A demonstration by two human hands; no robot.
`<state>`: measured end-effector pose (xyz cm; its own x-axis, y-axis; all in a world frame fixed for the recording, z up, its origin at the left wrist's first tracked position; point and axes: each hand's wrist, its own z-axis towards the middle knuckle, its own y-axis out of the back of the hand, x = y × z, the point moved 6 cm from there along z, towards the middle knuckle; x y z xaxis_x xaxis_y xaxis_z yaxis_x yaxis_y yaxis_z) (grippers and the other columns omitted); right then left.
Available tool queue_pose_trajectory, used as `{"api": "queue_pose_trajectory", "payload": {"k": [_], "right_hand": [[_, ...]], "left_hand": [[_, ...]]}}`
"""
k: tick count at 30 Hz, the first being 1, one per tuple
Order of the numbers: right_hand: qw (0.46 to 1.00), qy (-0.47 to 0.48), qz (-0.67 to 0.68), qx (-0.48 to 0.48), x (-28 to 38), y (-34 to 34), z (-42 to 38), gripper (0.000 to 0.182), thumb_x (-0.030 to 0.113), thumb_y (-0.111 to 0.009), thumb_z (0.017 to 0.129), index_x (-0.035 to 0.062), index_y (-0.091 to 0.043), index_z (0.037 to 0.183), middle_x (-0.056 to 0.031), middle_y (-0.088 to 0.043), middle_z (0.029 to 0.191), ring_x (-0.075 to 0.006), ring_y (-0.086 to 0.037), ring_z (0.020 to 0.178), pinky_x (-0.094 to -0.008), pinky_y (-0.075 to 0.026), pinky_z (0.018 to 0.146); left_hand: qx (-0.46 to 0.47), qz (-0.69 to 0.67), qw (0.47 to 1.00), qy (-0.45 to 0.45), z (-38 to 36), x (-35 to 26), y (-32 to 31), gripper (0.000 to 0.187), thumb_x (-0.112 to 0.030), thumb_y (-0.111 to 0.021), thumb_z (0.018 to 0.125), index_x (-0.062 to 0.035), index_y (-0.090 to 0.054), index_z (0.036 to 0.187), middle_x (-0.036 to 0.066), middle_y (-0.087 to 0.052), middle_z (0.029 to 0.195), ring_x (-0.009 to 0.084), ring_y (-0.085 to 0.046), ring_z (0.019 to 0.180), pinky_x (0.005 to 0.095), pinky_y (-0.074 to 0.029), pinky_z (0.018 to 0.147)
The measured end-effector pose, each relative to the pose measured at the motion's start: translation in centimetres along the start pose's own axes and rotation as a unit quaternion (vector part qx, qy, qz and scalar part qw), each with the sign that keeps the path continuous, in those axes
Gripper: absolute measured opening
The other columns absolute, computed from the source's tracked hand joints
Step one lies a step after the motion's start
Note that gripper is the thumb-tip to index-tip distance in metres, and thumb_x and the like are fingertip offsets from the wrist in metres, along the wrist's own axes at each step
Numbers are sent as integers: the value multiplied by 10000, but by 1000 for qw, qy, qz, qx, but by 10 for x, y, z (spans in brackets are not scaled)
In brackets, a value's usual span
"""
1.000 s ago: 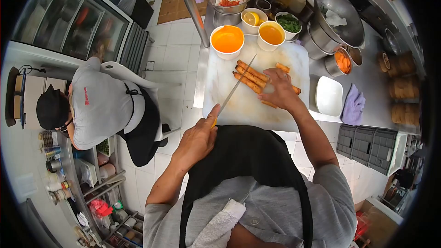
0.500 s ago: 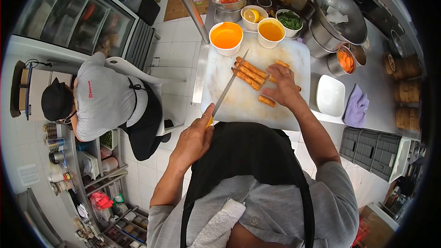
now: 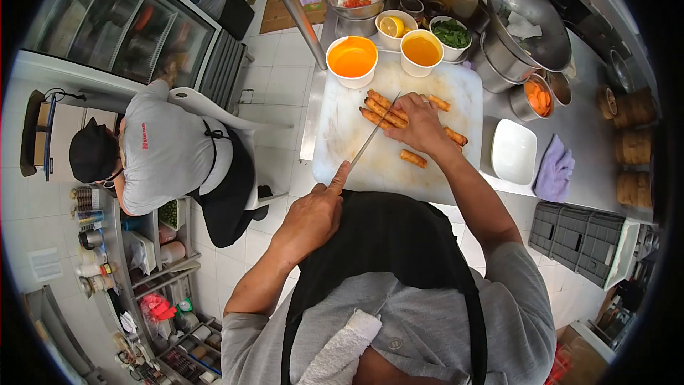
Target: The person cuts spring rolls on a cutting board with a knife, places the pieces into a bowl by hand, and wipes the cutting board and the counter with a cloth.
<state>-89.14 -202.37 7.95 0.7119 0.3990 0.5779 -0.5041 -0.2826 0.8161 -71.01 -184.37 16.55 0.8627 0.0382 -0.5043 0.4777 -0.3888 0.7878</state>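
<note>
My left hand (image 3: 310, 217) is wrapped around the handle of a long knife (image 3: 365, 144), its index finger stretched along the top. The blade slants across a row of golden-brown fried spring rolls (image 3: 375, 106) on a white cutting board (image 3: 335, 132). My right hand (image 3: 422, 127) has its fingers curled over the right part of the row, close to the blade, pressing on the rolls. A short cut piece (image 3: 413, 158) lies nearer to me. Another piece (image 3: 439, 103) lies beyond my right hand, and more pieces (image 3: 456, 135) show to its right.
Along the board's far edge stand an orange sauce tub (image 3: 353, 58), a yellow-brown sauce tub (image 3: 422, 52), lemons (image 3: 392, 26) and greens (image 3: 450, 33). A white dish (image 3: 514, 151) and purple cloth (image 3: 554, 169) lie right. A co-worker (image 3: 174, 150) bends at the left.
My right hand has moved left and closed over the row of rolls. The knife has shifted right, its blade now crossing the rolls farther along, near my right fingers.
</note>
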Motion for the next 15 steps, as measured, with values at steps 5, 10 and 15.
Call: {"api": "queue_pose_trajectory", "payload": {"k": [5, 10, 15], "right_hand": [[999, -13, 29, 20, -5, -2, 4, 504, 315, -817, 674, 78, -590, 1057, -90, -582, 1088, -281, -519, 1109, -426, -337, 991], [996, -49, 74, 14, -18, -12, 11, 496, 315, -820, 667, 77, -595, 1039, -98, -600, 1056, -280, -542, 1086, -423, -344, 983], [998, -25, 51, 3, -16, -5, 11, 484, 273, -841, 631, 62, -599, 994, -113, -603, 1060, -291, -553, 1046, -400, -383, 956]], "left_hand": [[35, 34, 999, 4, 10, -5, -3, 664, -88, -507, 936, -125, -215, 1531, 256, -608, 865, 407, -618, 790, 469, -495, 778], [-13, -41, 997, -60, 91, 22, -47, 692, -111, -482, 951, -146, -135, 1549, 275, -632, 842, 437, -622, 823, 490, -488, 804], [-18, -50, 996, -75, 98, 27, -63, 681, -134, -463, 951, -120, -132, 1547, 260, -643, 826, 424, -622, 790, 494, -493, 789]]}}
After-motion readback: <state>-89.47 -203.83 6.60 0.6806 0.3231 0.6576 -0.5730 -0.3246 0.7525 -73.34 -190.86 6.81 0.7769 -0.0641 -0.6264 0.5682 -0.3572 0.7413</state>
